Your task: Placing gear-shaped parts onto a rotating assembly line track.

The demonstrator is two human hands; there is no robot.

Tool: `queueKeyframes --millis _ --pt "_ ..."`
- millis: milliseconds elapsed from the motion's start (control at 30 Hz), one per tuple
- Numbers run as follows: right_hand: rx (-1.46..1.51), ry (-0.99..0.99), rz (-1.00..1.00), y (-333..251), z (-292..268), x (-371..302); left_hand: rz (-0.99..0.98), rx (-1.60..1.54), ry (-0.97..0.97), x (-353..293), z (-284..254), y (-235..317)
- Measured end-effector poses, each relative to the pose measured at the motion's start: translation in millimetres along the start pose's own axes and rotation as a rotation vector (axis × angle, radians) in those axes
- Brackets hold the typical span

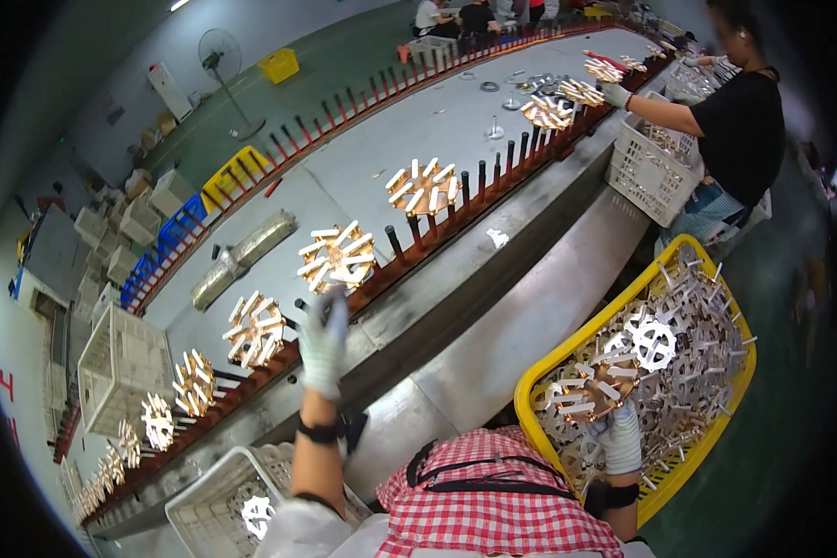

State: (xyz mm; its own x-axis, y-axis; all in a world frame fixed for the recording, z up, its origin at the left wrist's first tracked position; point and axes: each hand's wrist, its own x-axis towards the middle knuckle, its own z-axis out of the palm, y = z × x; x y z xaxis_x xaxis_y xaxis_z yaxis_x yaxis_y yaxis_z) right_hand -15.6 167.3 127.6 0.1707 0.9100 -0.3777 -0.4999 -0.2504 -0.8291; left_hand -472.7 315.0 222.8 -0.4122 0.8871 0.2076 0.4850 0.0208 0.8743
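Note:
My right hand, in a white knitted glove, grips a copper-coloured disc with pale bars round it. It holds this part over the yellow basket, which is heaped with similar silvery metal parts. My left hand, also gloved, reaches over the near edge of the line. Its fingers are smeared by motion, and whether they hold anything is unclear. Just beyond those fingers, another copper disc with pale bars stands at the row of black-tipped posts.
More barred discs line the near rail on both sides. A wrapped bundle lies on the grey table. Below my left arm stands a white crate. At right a co-worker in black reaches to the line, beside another white crate.

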Motion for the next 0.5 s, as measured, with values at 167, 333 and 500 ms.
queueKeyframes --millis 167,333,500 --pt "0.013 -0.125 0.037 7 17 25 0.329 0.444 -0.156 149 -37 -30" --pt "0.113 -0.115 -0.029 3 28 16 0.23 0.79 -0.601 181 -52 -46" --pt "0.117 -0.01 0.009 -14 35 -2 0.186 0.874 -0.516 169 -69 -49"
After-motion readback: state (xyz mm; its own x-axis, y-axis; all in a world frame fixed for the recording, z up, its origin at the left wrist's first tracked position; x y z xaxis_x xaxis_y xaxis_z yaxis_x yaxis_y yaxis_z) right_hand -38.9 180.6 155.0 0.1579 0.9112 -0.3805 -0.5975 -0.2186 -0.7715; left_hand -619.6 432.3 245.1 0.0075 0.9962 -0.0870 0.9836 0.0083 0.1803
